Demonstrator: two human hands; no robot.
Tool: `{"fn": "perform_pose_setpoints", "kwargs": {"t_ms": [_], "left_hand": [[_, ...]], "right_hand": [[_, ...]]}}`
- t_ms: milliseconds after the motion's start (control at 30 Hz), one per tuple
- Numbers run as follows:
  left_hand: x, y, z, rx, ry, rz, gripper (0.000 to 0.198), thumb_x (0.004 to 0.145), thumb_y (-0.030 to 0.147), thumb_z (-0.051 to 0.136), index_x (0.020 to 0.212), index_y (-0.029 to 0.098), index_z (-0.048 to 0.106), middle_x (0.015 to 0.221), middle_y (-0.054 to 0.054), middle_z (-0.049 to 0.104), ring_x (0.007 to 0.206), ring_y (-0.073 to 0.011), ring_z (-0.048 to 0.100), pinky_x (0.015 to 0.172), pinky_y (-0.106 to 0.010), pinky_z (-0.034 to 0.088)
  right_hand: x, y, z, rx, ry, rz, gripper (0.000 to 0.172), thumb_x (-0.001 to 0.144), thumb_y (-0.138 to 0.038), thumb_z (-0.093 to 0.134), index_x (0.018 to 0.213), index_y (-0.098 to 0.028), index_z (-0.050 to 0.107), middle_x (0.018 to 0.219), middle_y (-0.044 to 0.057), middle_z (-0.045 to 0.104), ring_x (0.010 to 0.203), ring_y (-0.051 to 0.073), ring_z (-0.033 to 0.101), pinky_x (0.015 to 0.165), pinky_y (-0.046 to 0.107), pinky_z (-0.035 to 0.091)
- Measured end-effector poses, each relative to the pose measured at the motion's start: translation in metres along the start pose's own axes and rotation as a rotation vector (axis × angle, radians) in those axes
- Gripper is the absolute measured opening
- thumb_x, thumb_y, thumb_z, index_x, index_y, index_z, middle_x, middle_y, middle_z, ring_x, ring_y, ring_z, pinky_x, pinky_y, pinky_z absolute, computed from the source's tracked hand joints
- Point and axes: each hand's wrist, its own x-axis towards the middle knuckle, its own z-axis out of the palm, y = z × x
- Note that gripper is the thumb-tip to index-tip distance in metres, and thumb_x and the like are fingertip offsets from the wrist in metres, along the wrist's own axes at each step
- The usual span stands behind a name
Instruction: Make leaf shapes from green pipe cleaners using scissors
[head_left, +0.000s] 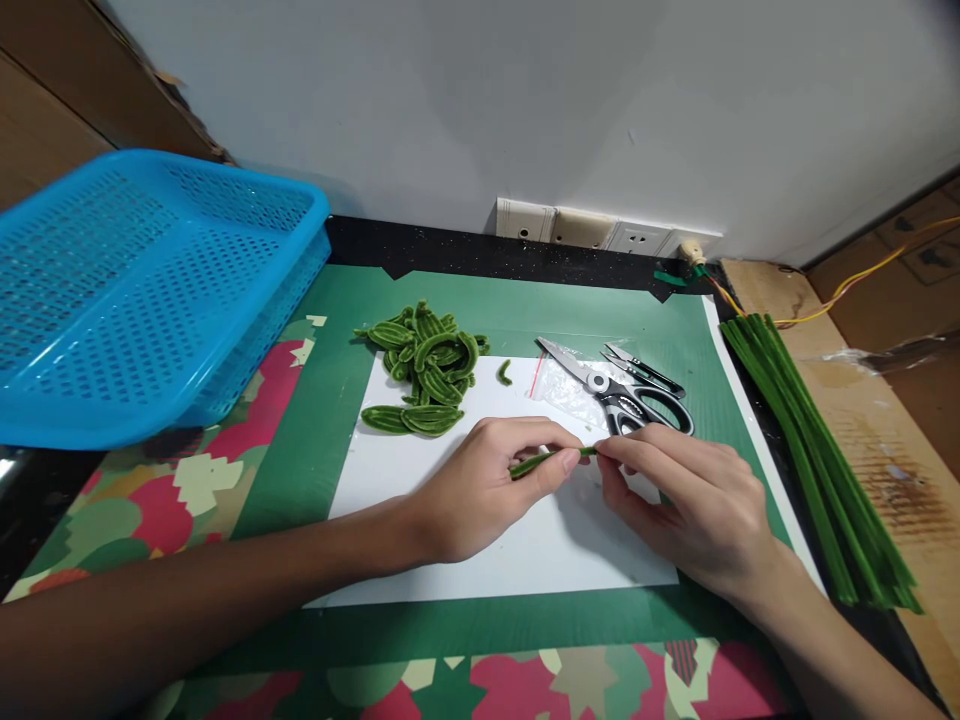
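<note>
Your left hand (480, 485) pinches a fuzzy green strip (529, 464), likely steadying it; your right hand (697, 492) grips its right end; big scissors (598, 382) lie beyond, seemingly handy.

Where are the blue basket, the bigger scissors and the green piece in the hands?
Blue basket (154, 285), head view: inner floor.
Bigger scissors (598, 382), head view: pivot.
Green piece (529, 465), head view: exposed stretch, picture-left.

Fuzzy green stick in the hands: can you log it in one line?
left hand: holds fuzzy green stick | right hand: pinches its tip | big scissors: lie beyond
</note>
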Motion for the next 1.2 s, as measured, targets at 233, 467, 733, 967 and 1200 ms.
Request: {"fn": "perform_pose_setpoints", "kwargs": {"t_ms": [233, 467, 733, 967, 1200], "left_hand": [[-0.001, -0.003, 0.000, -0.126, 0.032, -0.038, 0.023, 0.106, 0.028, 0.064, 0.095, 0.016, 0.080, 0.081, 0.000, 0.072, 0.075, -0.0116, 0.061, 0.068, -0.022, 0.047], [-0.002, -0.001, 0.002, -0.228, 0.102, -0.039, 0.020, 0.101, 0.028, 0.071, 0.095, 0.014, 0.085, 0.075, -0.003, 0.073, 0.067, -0.0123, 0.061, 0.057, -0.021, 0.046], [0.000, 0.002, -0.001, -0.235, 0.077, -0.008, 0.026, 0.102, 0.026, 0.070, 0.085, 0.013, 0.084, 0.076, -0.006, 0.075, 0.065, -0.0122, 0.060, 0.056, -0.023, 0.045], [-0.001, 0.001, 0.000, -0.217, 0.095, 0.002, 0.025, 0.102, 0.027, 0.070, 0.086, 0.013, 0.084, 0.077, -0.007, 0.075, 0.066, -0.0131, 0.060, 0.057, -0.025, 0.045], [-0.001, 0.001, 0.002, -0.169, 0.189, 0.024, 0.020, 0.102, 0.022, 0.069, 0.088, 0.013, 0.080, 0.082, -0.004, 0.074, 0.074, -0.0125, 0.062, 0.062, -0.023, 0.044]], "right_hand": [[0.001, -0.002, -0.004, 0.465, -0.059, 0.367, 0.011, 0.097, -0.011, 0.070, 0.097, -0.020, 0.076, 0.083, 0.001, 0.076, 0.065, 0.012, 0.065, 0.060, 0.025, 0.054], [0.002, -0.005, -0.004, 0.772, -0.012, 0.624, 0.007, 0.095, -0.016, 0.077, 0.091, -0.021, 0.080, 0.074, 0.000, 0.075, 0.057, 0.010, 0.065, 0.054, 0.020, 0.055], [0.003, -0.005, 0.007, 1.226, -0.008, 0.845, 0.011, 0.088, -0.025, 0.088, 0.086, -0.018, 0.080, 0.064, 0.000, 0.071, 0.040, 0.009, 0.058, 0.034, 0.017, 0.049], [-0.003, -0.007, 0.011, 1.069, 0.076, 0.758, 0.002, 0.092, -0.018, 0.082, 0.091, -0.020, 0.082, 0.066, 0.000, 0.074, 0.043, 0.009, 0.061, 0.038, 0.018, 0.051], [0.001, -0.009, 0.004, 0.738, 0.085, 0.589, 0.020, 0.093, -0.013, 0.077, 0.110, -0.022, 0.082, 0.085, 0.002, 0.079, 0.062, 0.013, 0.072, 0.054, 0.024, 0.062]]}}
